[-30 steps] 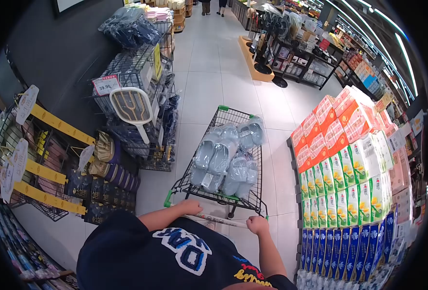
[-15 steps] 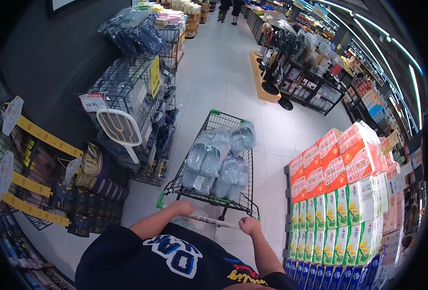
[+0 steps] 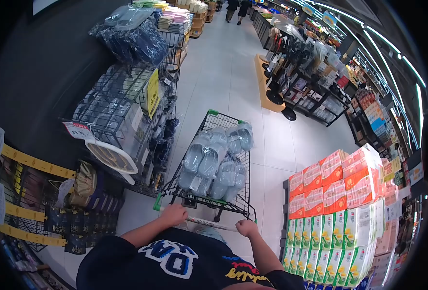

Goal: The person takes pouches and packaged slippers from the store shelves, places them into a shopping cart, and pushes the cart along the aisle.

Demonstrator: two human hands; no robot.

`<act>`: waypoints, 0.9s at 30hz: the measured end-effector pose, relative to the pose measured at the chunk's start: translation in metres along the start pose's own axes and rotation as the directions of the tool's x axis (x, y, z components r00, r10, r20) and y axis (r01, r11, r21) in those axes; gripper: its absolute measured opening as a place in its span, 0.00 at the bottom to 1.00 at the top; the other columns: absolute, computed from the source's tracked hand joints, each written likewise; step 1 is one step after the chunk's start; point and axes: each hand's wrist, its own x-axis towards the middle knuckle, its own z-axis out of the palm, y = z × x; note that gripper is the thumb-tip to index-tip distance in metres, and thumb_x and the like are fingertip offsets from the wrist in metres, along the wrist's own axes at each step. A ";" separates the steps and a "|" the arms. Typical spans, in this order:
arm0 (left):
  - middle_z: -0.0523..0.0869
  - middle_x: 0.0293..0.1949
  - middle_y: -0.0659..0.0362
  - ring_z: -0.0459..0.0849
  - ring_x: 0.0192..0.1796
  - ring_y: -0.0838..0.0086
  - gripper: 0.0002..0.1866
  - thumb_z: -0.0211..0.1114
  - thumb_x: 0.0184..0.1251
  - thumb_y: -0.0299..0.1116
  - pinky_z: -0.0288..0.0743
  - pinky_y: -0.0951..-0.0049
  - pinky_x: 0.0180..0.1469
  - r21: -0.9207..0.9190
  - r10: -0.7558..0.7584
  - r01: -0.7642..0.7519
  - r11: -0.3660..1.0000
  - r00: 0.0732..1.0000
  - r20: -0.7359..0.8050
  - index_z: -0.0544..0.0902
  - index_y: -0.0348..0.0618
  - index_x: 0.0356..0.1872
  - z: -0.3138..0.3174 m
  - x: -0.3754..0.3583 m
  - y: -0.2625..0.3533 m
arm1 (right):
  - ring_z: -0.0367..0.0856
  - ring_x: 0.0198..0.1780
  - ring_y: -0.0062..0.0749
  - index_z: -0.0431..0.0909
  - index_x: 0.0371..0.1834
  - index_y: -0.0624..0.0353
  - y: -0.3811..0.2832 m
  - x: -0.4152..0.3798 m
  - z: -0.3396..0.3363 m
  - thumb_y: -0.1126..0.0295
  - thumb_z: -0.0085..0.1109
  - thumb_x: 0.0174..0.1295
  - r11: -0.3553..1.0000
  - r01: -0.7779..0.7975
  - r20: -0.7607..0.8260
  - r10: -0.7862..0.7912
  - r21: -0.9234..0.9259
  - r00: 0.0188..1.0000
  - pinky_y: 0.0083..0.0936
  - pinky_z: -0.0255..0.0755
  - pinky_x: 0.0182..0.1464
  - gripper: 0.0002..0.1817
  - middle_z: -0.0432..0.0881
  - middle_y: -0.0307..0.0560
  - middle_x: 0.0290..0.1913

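A black wire shopping cart [image 3: 213, 113] with green corners stands in front of me. My left hand [image 3: 175, 214] is closed around the left part of its pale handle bar [image 3: 206, 222]. Near the bar's right end, my right hand [image 3: 246, 227] grips it too, fingers curled over. Inside the basket lie several pairs of light blue-grey slippers [image 3: 209, 158], wrapped in clear plastic and heaped together. Neither hand touches the slippers.
Left of the cart is a wire rack [image 3: 122, 113] of bagged goods with price signs. Stacked tissue packs [image 3: 327, 232] rise close on the right. A tiled aisle [image 3: 214, 72] runs ahead, past fans on a wooden platform [image 3: 267, 89]. Two people walk far off.
The left rack and the tissue stack have come nearer and lower in view as the cart and I moved forward. Both hands have stayed on the handle.
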 end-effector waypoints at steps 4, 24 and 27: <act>0.56 0.78 0.34 0.53 0.81 0.43 0.52 0.66 0.63 0.59 0.55 0.44 0.77 0.310 -0.219 0.283 0.908 0.949 -0.227 0.59 0.26 0.76 0.000 -0.072 -0.007 | 0.86 0.49 0.56 0.89 0.43 0.51 -0.012 0.019 -0.022 0.51 0.46 0.64 1.000 0.025 -0.054 -0.025 -0.009 0.998 0.49 0.79 0.54 0.23 0.89 0.58 0.44; 0.87 0.57 0.52 0.85 0.58 0.63 0.28 0.58 0.76 0.52 0.76 0.61 0.63 -0.619 -0.264 0.743 0.252 0.669 0.695 0.83 0.36 0.62 0.044 0.043 -0.123 | 0.86 0.45 0.58 0.87 0.39 0.51 -0.024 0.140 -0.099 0.51 0.42 0.67 0.965 0.258 0.048 -0.260 0.037 0.965 0.52 0.79 0.50 0.23 0.88 0.59 0.39; 0.87 0.57 0.52 0.85 0.58 0.64 0.29 0.59 0.75 0.53 0.76 0.61 0.64 -0.630 -0.274 0.770 0.101 0.631 0.726 0.83 0.36 0.61 0.033 0.055 -0.122 | 0.86 0.43 0.58 0.86 0.37 0.52 -0.024 0.147 -0.101 0.51 0.44 0.68 0.935 0.349 0.019 -0.351 0.062 0.936 0.53 0.78 0.48 0.22 0.87 0.59 0.38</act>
